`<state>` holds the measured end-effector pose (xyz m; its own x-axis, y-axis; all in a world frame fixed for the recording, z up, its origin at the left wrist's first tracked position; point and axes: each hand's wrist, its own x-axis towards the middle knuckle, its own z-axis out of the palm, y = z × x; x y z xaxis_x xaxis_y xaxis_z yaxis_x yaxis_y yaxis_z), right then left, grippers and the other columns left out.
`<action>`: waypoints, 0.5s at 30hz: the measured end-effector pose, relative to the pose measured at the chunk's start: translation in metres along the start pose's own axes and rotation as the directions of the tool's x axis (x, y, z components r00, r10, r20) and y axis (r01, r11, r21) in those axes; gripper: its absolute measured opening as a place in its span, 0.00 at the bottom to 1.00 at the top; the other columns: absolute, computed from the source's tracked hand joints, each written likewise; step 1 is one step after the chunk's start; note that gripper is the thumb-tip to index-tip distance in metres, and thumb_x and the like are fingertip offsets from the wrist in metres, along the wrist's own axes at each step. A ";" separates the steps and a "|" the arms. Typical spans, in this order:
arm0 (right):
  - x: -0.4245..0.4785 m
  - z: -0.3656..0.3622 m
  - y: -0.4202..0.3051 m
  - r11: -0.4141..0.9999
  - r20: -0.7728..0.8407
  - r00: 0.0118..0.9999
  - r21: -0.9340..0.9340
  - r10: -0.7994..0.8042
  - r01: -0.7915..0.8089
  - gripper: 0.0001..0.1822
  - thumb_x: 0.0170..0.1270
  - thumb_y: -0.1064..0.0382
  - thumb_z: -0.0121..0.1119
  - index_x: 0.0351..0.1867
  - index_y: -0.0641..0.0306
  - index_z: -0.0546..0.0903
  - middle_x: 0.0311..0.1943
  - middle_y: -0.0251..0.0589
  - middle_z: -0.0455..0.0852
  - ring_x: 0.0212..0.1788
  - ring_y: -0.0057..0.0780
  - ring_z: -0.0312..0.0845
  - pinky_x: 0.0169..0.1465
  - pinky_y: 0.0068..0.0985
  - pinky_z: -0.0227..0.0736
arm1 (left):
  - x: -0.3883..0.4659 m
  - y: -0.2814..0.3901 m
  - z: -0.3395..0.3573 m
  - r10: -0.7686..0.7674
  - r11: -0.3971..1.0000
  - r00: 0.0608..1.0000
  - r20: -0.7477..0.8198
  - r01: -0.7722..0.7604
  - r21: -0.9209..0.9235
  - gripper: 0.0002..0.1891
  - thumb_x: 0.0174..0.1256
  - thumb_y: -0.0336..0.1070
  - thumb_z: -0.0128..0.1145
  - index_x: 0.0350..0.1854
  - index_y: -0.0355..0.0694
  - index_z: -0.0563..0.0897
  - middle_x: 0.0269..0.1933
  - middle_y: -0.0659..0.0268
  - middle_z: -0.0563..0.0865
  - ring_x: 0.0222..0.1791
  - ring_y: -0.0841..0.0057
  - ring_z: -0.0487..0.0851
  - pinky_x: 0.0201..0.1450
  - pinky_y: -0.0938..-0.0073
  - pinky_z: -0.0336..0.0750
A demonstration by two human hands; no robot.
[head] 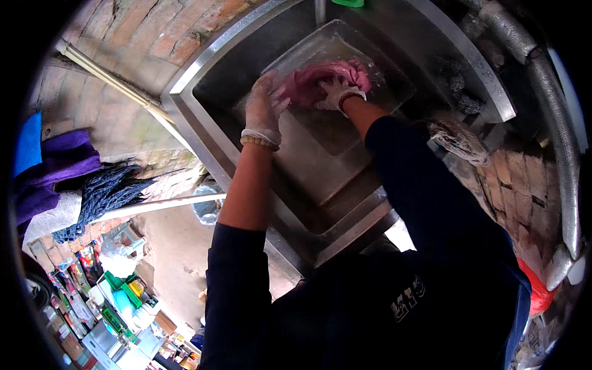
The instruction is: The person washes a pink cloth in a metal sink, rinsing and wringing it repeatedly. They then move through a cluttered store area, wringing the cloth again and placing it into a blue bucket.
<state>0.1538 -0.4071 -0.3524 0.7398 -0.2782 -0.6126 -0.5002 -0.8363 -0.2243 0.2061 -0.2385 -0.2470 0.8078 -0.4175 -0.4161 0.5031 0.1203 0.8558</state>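
Observation:
A wet pink cloth lies bunched in shallow water at the bottom of a stainless steel sink. My right hand, in a thin translucent glove with a dark reddish band at the wrist, rests on the cloth's near side with its fingers spread. Whether those fingers grip any fabric cannot be told. At the cloth's left end is my left hand, also gloved, its fingers apart and their tips by the cloth's edge. A beaded bracelet circles the left wrist.
Brick walls flank the sink. Purple cloth and a dark stringy mop head hang at left near a pale pole. A silvery wrapped pipe runs along the right. A greyish bundle sits beside the right sleeve. Cluttered goods stand lower left.

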 end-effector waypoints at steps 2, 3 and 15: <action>-0.007 0.013 -0.017 0.980 0.061 0.986 -0.121 -0.153 0.159 0.40 0.55 0.42 0.53 0.69 0.44 0.53 0.70 0.43 0.47 0.70 0.47 0.43 0.66 0.49 0.49 | -0.002 0.001 -0.006 -0.011 1.000 1.000 -0.008 0.011 -0.015 0.22 0.63 0.48 0.49 0.57 0.42 0.73 0.54 0.64 0.73 0.48 0.71 0.74 0.52 0.65 0.70; -0.008 0.021 -0.018 0.957 0.092 0.973 -0.180 -0.213 0.226 0.39 0.56 0.41 0.52 0.68 0.44 0.54 0.70 0.43 0.46 0.70 0.45 0.44 0.66 0.48 0.49 | -0.002 0.002 -0.006 -0.019 0.999 1.000 0.001 0.019 -0.028 0.22 0.63 0.48 0.49 0.57 0.43 0.73 0.54 0.64 0.74 0.49 0.71 0.74 0.52 0.65 0.70; 0.001 -0.073 0.064 0.795 0.191 0.846 0.491 -0.498 0.357 0.18 0.61 0.51 0.52 0.45 0.62 0.79 0.44 0.38 0.80 0.49 0.26 0.72 0.56 0.23 0.64 | -0.001 -0.020 0.015 -0.226 0.974 0.964 0.140 0.221 0.046 0.24 0.63 0.51 0.48 0.58 0.44 0.73 0.62 0.61 0.69 0.61 0.66 0.65 0.62 0.54 0.59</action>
<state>0.1557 -0.4956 -0.3123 0.7891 0.2716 -0.5510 -0.3541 -0.5320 -0.7692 0.1905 -0.2539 -0.2596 0.6221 -0.5559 -0.5514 0.6546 -0.0170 0.7558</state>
